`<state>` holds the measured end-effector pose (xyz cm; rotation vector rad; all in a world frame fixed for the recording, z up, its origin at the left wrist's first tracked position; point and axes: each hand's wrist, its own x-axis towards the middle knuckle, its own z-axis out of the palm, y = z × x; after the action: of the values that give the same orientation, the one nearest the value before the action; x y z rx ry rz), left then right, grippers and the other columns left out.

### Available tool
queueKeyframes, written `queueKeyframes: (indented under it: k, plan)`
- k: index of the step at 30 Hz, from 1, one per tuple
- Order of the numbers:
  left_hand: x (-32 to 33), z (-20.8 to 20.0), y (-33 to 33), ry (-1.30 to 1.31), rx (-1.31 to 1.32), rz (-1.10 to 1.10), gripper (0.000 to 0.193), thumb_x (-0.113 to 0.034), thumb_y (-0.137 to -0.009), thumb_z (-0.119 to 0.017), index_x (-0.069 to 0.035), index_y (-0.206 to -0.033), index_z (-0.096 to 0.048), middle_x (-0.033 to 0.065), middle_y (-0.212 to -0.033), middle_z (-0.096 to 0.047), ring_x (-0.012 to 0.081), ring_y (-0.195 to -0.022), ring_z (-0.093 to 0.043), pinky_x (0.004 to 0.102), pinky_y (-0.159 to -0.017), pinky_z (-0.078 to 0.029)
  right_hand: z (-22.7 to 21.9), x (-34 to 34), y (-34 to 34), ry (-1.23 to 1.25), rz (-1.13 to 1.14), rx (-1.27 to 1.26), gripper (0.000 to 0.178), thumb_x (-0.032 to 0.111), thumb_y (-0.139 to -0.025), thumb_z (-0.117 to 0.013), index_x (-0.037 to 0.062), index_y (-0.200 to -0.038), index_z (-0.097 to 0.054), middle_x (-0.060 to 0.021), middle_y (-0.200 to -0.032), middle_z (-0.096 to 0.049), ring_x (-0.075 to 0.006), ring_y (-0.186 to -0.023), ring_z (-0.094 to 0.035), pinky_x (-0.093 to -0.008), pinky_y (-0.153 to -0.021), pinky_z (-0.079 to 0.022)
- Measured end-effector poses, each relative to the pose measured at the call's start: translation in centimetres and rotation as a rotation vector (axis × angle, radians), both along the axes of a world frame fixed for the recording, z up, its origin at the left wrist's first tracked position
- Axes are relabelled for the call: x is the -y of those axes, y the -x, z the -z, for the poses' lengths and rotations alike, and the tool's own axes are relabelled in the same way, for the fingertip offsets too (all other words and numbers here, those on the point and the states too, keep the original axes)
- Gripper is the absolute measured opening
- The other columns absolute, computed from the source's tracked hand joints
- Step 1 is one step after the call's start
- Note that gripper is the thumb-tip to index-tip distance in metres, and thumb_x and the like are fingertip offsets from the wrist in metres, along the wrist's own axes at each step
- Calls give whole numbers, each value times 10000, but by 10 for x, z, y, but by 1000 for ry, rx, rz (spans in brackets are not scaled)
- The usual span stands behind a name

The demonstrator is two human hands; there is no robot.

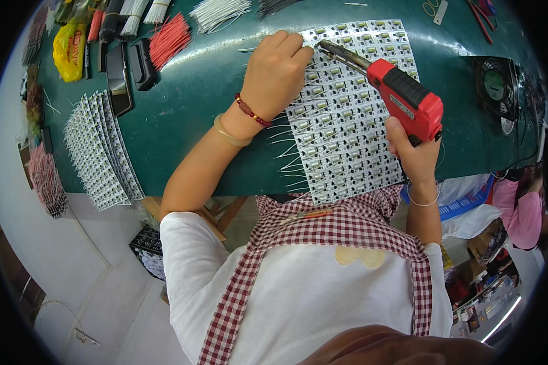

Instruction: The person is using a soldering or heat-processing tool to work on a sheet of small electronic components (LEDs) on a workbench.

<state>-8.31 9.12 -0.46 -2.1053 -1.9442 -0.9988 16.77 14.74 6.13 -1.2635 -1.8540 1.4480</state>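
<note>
**Soldering gun and wire at the white circuit panel**

Closest to me is my white shirt with the red-and-white checked apron (323, 231) over it. Just beyond the apron, the near edge of the green table (195, 128) begins, and the large white circuit panel (347, 140) lies flat on it, its near edge reaching over the table edge toward my body. Many thin white wires stick out from the left side of the panel.

My right hand (415, 155) is clenched around the grip of the red soldering gun (402, 97). The gun lies above the right half of the panel, and its metal tip points to the upper left, near the far rows of small parts.

My left hand (277, 70) rests on the far left part of the panel, the fingers bent together as if pinching a thin wire; I cannot tell for sure what is between them. The gun tip is just beside these fingers. On this wrist I wear a red bead bracelet and a pale bangle.

Farther to the left, a fanned stack of similar panels (97, 152) lies on the table. Behind it are a black phone (119, 79), a bundle of red wires (169, 38) and bundles of white wires (219, 12). On the far right stands a small black fan (496, 85).
</note>
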Motion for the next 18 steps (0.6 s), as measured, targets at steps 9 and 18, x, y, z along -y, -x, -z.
queueKeyframes:
  k: [9, 18]
  plan:
    - [0, 2, -1, -14, 9, 12, 158, 34, -651, -659, -37, -792, -666, 59, -721, -523, 236, -712, -535, 334, -640, -462, -7, 4, 1, 20, 10, 0, 168, 118, -783, -746, -8, -855, -660, 31, -652, -599, -28, -560, -500, -210, -511, -405]
    - [1, 1, -2, -12, 10, 7, 155, 32, -655, -657, -33, -795, -664, 62, -732, -528, 236, -722, -536, 330, -651, -465, -3, 3, -1, 36, -6, 12, 160, 109, -789, -741, -8, -856, -656, 34, -659, -594, -23, -576, -499, -211, -513, -400]
